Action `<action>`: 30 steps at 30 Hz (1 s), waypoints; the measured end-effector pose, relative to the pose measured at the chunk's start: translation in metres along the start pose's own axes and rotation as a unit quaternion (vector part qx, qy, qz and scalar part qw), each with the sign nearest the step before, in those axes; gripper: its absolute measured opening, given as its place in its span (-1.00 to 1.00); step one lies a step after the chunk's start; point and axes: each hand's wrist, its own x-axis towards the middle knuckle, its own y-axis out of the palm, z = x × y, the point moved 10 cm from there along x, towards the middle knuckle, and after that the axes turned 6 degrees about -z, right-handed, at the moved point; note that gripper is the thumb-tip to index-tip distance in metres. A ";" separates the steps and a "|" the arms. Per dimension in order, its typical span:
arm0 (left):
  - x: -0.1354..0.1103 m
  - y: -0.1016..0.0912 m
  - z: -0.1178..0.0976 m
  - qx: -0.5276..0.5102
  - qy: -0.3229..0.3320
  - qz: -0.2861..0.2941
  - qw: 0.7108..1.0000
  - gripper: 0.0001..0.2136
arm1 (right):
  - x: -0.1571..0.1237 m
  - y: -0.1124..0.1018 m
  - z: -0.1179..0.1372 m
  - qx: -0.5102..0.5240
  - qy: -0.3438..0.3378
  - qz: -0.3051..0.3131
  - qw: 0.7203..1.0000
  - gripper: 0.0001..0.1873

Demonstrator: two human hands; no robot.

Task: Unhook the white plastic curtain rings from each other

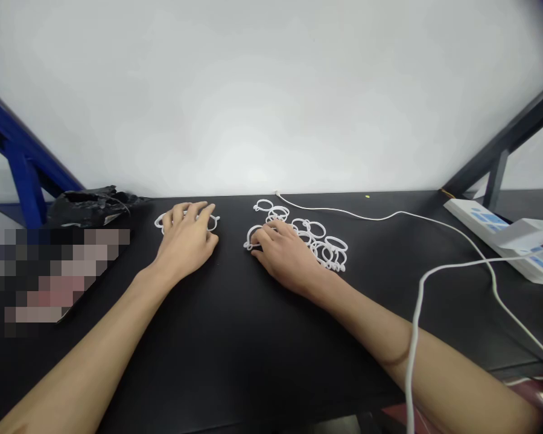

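Note:
My left hand lies palm down at the left, fingers spread over a few white curtain rings. They are mostly hidden under the fingers. To the right, my right hand rests at the near left side of a loose pile of white plastic curtain rings, each with a small eyelet. Its fingers are curled, with thumb and forefinger about a single curtain ring at the pile's left edge. The palm covers part of the pile. Several rings overlap behind and to the right of this hand.
A black tabletop meets a white wall. Crumpled black plastic lies at the back left, beside a pixelated flat item. A white cable crosses above my right forearm. White-and-blue boxes stand at the right.

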 end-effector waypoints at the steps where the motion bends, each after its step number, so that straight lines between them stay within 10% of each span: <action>1: -0.001 -0.001 -0.005 -0.012 0.013 -0.001 1.000 -0.50 | 0.000 -0.001 -0.001 0.002 0.006 -0.004 1.000 -0.81; 9: -0.016 -0.008 -0.065 -0.197 0.158 0.060 0.966 -0.51 | -0.006 -0.006 -0.008 0.022 -0.003 -0.054 0.998 -0.73; 19: -0.022 -0.002 -0.071 -0.303 0.080 0.100 0.944 -0.46 | -0.016 -0.024 -0.022 0.426 0.170 -0.110 0.882 -0.67; 30: -0.020 -0.009 -0.070 -0.239 0.066 0.038 0.968 -0.53 | -0.019 -0.013 -0.033 0.465 0.238 -0.114 0.845 -0.92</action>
